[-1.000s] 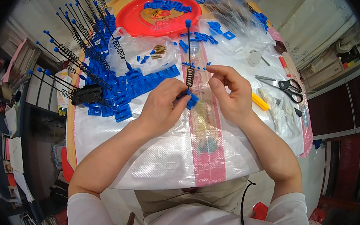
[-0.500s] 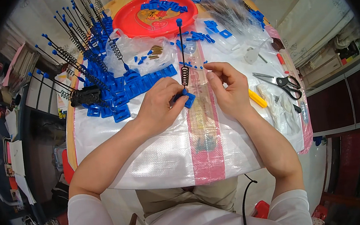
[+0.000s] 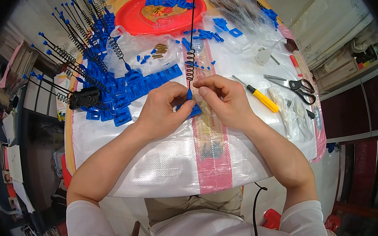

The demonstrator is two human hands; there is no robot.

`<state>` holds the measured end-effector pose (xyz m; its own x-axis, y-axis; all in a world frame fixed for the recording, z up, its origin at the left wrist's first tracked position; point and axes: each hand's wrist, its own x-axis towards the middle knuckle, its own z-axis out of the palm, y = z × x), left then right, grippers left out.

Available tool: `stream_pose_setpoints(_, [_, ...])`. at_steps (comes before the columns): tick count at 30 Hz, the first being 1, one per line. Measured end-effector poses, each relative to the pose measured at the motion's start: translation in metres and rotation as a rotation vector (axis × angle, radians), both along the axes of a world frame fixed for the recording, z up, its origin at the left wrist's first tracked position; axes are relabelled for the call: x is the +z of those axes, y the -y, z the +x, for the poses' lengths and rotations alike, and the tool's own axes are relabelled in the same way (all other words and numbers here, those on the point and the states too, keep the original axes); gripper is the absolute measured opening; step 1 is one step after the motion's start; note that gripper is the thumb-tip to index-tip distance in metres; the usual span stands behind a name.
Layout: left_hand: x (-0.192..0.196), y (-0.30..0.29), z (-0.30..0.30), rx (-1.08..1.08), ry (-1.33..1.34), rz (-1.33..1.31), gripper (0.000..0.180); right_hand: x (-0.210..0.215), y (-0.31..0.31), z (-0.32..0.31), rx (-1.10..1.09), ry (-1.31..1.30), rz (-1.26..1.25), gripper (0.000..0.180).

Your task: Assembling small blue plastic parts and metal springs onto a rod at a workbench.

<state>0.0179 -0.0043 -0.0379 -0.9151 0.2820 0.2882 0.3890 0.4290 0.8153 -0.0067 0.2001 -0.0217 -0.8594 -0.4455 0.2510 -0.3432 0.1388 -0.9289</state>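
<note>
A black coil-spring rod with a small blue cap at its top stands nearly upright, leaning slightly right. At its foot are a blue cone and a blue base plate. My left hand is closed on this base, thumb in front, and hides part of it. Just right of the cone is my right hand, its thumb and forefinger drawn together near the spring's lower end. Whatever lies between those fingertips is too small to make out. Small blue pieces lie scattered beyond the hands.
Finished-looking blue bases with spring rods crowd the left side. A red basin with blue parts stands at the back, near plastic bags and brass pins. A yellow-handled screwdriver and black-handled scissors lie right.
My right hand has moved left and slightly nearer to the blue cone, its fingertips drawing together. The spring rod has shifted and now leans right. My left hand keeps hold of the base.
</note>
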Motion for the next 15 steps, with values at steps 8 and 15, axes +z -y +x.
stream_pose_setpoints(8, [0.006, -0.003, 0.003, -0.033, 0.295, 0.111, 0.02, -0.005, 0.002, -0.001, 0.036, 0.1, -0.031, 0.022])
stream_pose_setpoints(15, [0.01, -0.002, 0.003, -0.075, 0.426, 0.191, 0.021, -0.008, 0.003, -0.003, 0.078, 0.216, -0.111, 0.019])
